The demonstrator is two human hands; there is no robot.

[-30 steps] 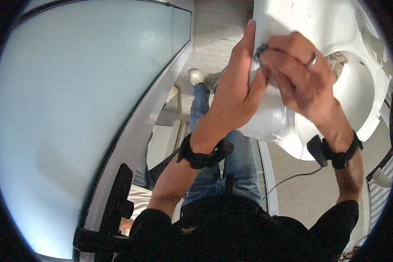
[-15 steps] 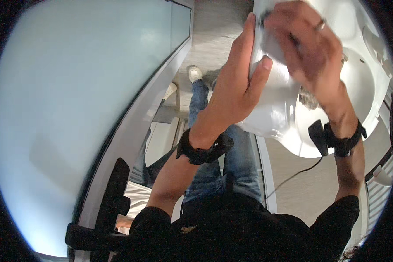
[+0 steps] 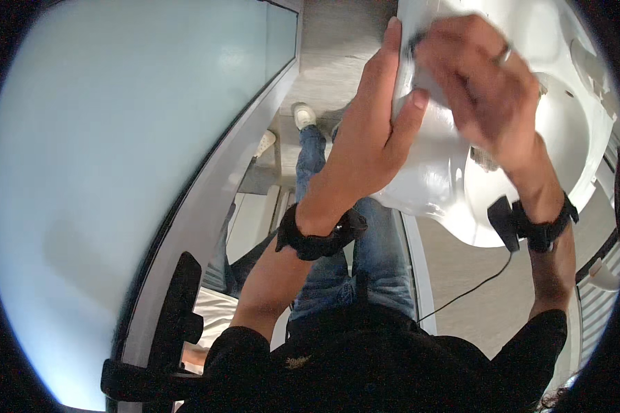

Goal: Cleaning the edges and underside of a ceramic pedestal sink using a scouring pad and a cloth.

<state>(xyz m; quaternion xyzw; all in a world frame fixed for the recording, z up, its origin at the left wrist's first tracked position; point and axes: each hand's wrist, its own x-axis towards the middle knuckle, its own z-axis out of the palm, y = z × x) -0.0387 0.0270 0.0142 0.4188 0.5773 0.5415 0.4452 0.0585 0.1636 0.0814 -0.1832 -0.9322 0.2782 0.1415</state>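
Two hands work at a white sink, the right one pinching a small dark piece.

The left hand lies along the sink's left edge, fingers straight and loose, thumb spread apart over the sink's white top. The right hand, blurred, is over the sink's top, its fingers curled round the dark piece just inside that same edge; what the piece is cannot be told. A brownish thing shows in the sink's bowl, partly hidden by the right wrist. Left of the sink stand a white shoe and a frosted panel.
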